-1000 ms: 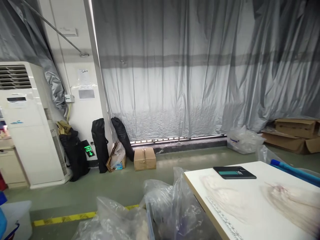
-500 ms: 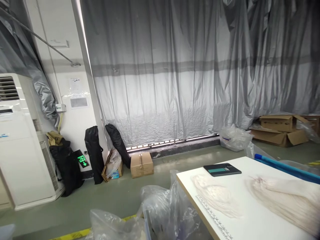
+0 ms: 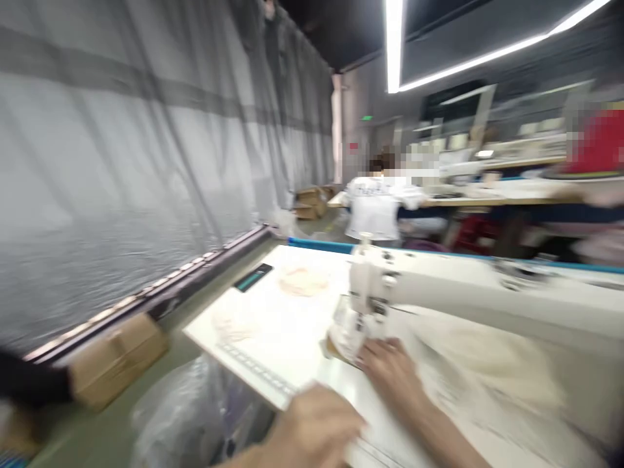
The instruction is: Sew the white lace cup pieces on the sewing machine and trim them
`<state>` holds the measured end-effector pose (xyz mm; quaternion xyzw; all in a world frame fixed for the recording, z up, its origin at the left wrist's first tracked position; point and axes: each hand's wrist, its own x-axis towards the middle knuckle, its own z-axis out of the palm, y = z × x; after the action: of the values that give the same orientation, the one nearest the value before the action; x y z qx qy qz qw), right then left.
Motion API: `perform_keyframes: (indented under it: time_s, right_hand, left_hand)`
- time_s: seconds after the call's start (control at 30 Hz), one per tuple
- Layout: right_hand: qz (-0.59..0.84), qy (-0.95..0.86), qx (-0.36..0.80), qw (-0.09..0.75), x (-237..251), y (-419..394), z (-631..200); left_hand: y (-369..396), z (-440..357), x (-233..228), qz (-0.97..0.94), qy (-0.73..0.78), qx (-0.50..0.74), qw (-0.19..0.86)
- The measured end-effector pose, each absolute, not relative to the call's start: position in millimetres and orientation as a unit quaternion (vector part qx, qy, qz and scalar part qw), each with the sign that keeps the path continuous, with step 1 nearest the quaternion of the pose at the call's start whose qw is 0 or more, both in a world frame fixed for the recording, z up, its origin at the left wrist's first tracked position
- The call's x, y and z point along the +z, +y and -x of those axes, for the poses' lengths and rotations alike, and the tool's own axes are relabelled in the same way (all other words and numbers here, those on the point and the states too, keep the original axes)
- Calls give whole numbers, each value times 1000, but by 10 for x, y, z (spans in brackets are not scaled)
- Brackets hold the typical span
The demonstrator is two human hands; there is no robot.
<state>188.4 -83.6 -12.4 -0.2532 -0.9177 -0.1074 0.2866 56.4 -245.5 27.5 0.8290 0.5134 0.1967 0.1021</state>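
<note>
Pale fabric (image 3: 361, 341) lies under your flat right hand (image 3: 390, 370); your left hand's (image 3: 312, 429) grip is too blurred to tell.

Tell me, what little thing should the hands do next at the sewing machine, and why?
Probably slide the pale fabric a little further under the sewing machine head. The right hand already rests flat on the material right beside the head, and the left hand sits at the near edge of the white table, placed to steady it. The picture is blurred, so this is only a guess.
</note>
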Motion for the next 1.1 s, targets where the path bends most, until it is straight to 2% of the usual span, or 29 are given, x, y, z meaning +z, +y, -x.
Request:
perform_keyframes:
  time_s: [0.07,0.13,0.27,0.5,0.7,1.1]
  right_hand:
    - [287,-924,-73,244,-203,-716,-1938]
    - [308,-923,-53,223,-249,-643,-1944]
    - [328,-921,-20,208,-222,-654,-1939]
    - [309,-926,10,214,-133,-648,-1990]
    - [268,-924,-32,270,-167,-596,-1945]
    - [243,-942,-20,230,-154,-607,-2084]
  left_hand:
    - [-2100,-409,354,-796,525,294,67]
    - [-1761,-256,357,-796,508,327,11]
    - [-1311,-93,203,-830,496,255,-25]
    - [-904,-72,-43,-875,427,227,34]
    - [-676,-49,-163,-890,351,292,7]
    - [-734,20,-228,-896,326,293,-71]
